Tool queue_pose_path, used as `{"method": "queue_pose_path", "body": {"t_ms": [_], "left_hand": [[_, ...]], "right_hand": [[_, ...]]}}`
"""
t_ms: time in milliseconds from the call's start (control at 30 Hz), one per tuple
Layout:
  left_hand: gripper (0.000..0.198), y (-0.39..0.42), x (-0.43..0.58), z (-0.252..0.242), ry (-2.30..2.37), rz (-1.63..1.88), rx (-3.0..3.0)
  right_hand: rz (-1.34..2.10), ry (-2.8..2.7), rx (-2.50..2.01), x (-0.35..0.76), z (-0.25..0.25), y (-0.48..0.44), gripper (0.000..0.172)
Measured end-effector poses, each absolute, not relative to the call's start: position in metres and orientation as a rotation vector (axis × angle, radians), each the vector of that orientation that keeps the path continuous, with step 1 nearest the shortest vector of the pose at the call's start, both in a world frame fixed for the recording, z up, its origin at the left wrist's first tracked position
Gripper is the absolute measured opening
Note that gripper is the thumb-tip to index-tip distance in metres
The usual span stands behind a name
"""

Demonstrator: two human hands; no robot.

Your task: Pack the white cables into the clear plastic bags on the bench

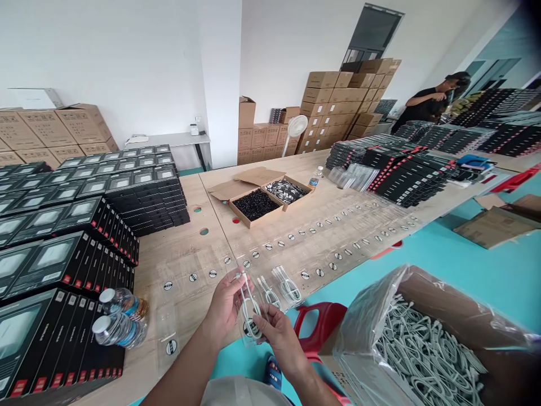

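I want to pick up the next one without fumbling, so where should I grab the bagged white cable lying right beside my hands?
Pinch the flat margin of the clear plastic bag just past the coiled white cable, coming from the near side with your right hand. The margin looks flat and should lift cleanly; the coil is a slippery lump.

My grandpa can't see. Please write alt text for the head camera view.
The left hand and right hand hold a looped white cable over a wooden table. Clear bags of cables lie nearby, a box of pale cables sits right, and black boxes stand stacked on the table.
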State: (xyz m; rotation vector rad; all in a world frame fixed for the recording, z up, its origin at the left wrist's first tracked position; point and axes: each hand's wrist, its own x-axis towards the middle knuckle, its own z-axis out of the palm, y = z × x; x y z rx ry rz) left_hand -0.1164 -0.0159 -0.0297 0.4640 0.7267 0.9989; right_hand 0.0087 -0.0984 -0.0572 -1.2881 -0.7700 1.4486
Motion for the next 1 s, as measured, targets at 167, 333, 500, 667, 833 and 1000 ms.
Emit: {"method": "queue_pose_path", "body": {"t_ms": [167, 333, 500, 667, 833, 1000], "left_hand": [[0.046, -0.025, -0.118, -0.033, 0.669, 0.982, 0.514], [0.055, -0.038, -0.121, -0.038, 0.737, 0.955, 0.597], [0.062, -0.041, -0.124, -0.041, 0.789, 0.947, 0.721], [0.073, -0.042, -0.119, -0.041, 0.832, 1.003, 0.666], [0.076, -0.036, -0.113, -0.077, 1.049, 1.109, 0.488], [0.068, -0.029, -0.082, -0.146, 1.178, 1.087, 0.398]], "right_hand": [[1.409, -0.75, -1.288, 0.008, -0.061, -0.096, 0.041], [1.371, -0.714, -1.298, 0.009, -0.055, -0.095, 0.04], [1.385, -0.709, -1.277, 0.009, -0.053, -0.093, 0.039], [1.433, -0.7, -1.262, 0.008, -0.058, -0.09, 0.044], [1.433, -0.721, -1.371, 0.027, -0.069, -0.1, 0.072], [1.339, -0.814, -1.572, 0.082, -0.08, -0.131, 0.066]]}}
